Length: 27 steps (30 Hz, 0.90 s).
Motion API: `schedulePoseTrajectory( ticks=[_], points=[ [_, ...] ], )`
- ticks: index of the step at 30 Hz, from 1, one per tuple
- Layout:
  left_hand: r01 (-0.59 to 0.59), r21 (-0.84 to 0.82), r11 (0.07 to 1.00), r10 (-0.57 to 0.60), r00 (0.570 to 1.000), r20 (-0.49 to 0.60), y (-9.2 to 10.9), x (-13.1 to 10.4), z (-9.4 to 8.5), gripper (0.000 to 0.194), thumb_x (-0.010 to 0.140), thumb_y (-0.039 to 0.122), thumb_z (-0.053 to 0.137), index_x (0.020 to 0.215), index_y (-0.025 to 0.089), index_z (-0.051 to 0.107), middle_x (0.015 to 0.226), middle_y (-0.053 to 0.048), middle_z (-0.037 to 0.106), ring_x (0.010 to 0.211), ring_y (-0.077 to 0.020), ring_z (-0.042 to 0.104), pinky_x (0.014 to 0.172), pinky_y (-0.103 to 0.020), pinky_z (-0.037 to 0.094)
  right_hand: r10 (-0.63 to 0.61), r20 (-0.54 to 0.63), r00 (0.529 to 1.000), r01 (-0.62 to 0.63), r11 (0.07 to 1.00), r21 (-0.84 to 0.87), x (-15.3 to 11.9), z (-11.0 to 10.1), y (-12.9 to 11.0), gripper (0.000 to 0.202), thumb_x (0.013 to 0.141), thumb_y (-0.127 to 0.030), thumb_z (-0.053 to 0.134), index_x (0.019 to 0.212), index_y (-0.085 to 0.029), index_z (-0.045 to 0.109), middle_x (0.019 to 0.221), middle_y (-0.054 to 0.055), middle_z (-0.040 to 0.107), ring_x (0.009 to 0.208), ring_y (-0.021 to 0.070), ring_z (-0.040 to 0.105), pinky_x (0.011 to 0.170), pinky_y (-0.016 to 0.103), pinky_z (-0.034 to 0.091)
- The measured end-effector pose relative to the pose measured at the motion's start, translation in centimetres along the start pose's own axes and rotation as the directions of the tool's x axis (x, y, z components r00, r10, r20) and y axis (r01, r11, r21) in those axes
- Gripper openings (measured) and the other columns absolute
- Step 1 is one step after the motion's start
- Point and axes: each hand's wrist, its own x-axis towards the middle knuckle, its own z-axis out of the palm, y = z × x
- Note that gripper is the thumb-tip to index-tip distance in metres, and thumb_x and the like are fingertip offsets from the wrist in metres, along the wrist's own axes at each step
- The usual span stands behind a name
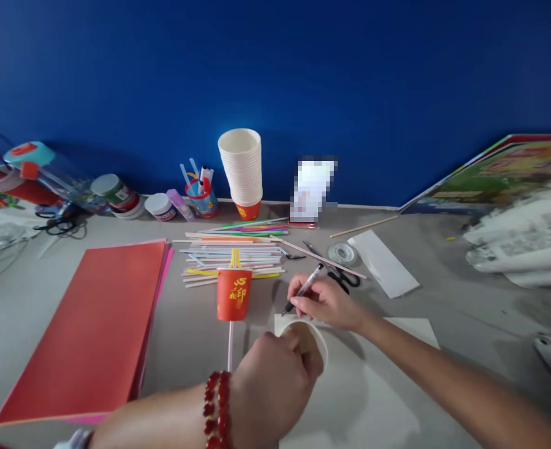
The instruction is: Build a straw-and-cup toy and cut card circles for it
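Head view: the right hand grasps the pen, long axis sloping down-left, its tip near the far rim of the paper cup. The left hand grasps that cup above the white sheet.

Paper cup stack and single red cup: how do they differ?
The paper cup stack holds many nested cups; the single red cup is one. The stack shows mostly white, the single red cup mostly red. The stack is taller than the single red cup. Both show yellow-on-red print.
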Motion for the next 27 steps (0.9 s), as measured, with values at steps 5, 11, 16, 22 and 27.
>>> schedulePoseTrajectory(
  ticks=[5,11,16,22,27],
  points=[
    [-0.003,0.003,1.0,0.003,1.0,0.024,0.0,0.1,0.0,0.037,0.086,0.012,0.047,0.122,0.001,0.053,0.089,-0.016,0.069,0.083,-0.0277,0.064,0.043,-0.033,0.048,-0.063,0.025,0.998,0.064,0.998,-0.01,0.7,0.0,-0.1,0.008,0.084,-0.021,0.055,0.077,-0.018,0.056,0.06,-0.005,0.056,0.053,0.0088,0.052,0.051,0.018,0.04],
    [-0.026,0.038,0.999,0.026,1.0,-0.003,-0.2,0.0,0.3,0.038,0.086,0.011,0.047,0.122,0.001,0.052,0.087,-0.016,0.068,0.087,-0.0289,0.062,0.046,-0.034,0.051,-0.028,0.026,0.999,0.025,0.995,0.096,1.0,0.5,0.8,0.011,0.086,-0.027,0.055,0.079,-0.02,0.054,0.056,-0.006,0.052,0.048,0.0095,0.049,0.046,0.019,0.04],
    [-0.043,0.066,0.997,0.038,0.996,0.082,-0.6,0.0,0.4,0.043,0.078,0.014,0.056,0.121,0.005,0.051,0.086,-0.014,0.066,0.093,-0.0306,0.062,0.049,-0.033,0.053,-0.072,0.025,0.997,0.07,0.995,0.077,0.9,0.8,1.2,0.012,0.087,-0.03,0.054,0.08,-0.02,0.053,0.056,-0.006,0.053,0.047,0.0096,0.048,0.044,0.019,0.038],
    [-0.033,0.144,0.989,0.02,0.996,0.089,-1.1,-0.2,-0.3,0.047,0.081,0.013,0.054,0.127,0.008,0.046,0.095,-0.017,0.064,0.078,-0.027,0.067,0.051,-0.033,0.056,-0.165,-0.032,0.986,0.165,0.986,-0.006,1.2,1.1,1.8,0.008,0.084,-0.027,0.057,0.08,-0.02,0.057,0.064,-0.004,0.055,0.057,0.0118,0.051,0.054,0.022,0.04],
    [-0.024,0.152,0.988,0.002,0.99,0.142,-1.2,-0.4,-1.2,0.045,0.081,0.008,0.05,0.126,0.012,0.045,0.101,-0.016,0.064,0.077,-0.0255,0.068,0.055,-0.034,0.058,-0.21,-0.055,0.976,0.207,0.977,-0.047,1.2,1.1,2.0,0.008,0.083,-0.027,0.057,0.08,-0.02,0.058,0.065,-0.005,0.055,0.057,0.0117,0.051,0.056,0.022,0.039]
  ],
)
